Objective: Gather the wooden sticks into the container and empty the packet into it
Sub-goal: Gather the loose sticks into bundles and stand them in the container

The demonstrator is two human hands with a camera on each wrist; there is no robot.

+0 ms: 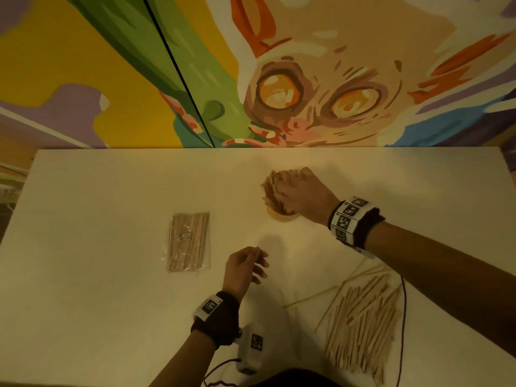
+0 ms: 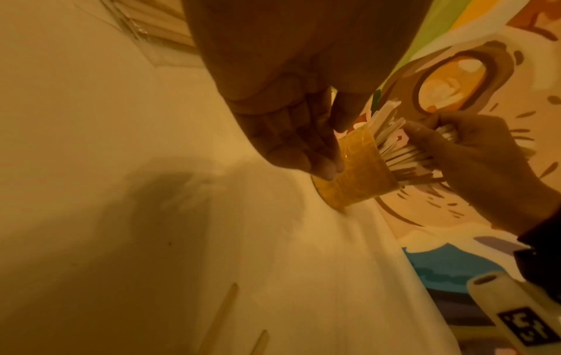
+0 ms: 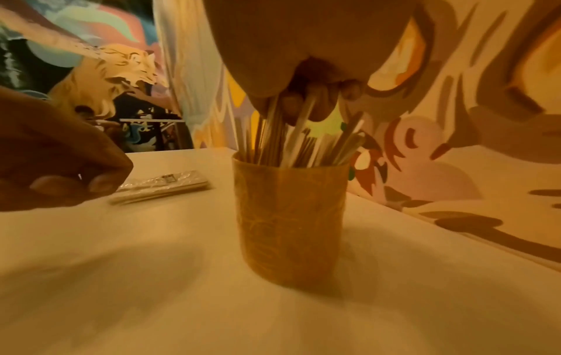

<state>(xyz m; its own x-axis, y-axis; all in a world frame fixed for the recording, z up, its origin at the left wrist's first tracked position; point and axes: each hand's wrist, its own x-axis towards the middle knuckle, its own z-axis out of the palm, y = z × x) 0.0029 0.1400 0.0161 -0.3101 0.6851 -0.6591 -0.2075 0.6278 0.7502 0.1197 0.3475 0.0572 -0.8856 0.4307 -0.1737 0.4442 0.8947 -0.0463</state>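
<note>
My right hand [image 1: 300, 195] grips a bundle of sticks [image 3: 303, 141] standing in the container [image 3: 289, 221]. My left hand [image 1: 245, 268] hovers loose, holding nothing. The packet [image 1: 189, 241] lies left of the container; a loose pile [image 1: 360, 319] lies near me.

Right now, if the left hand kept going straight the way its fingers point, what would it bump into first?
Probably the container. The left hand hovers empty, fingers aimed at it in the left wrist view, nothing between. Depth is unclear.

Right hand [image 1: 303, 195] seemingly on sticks [image 1: 279, 180]
</note>
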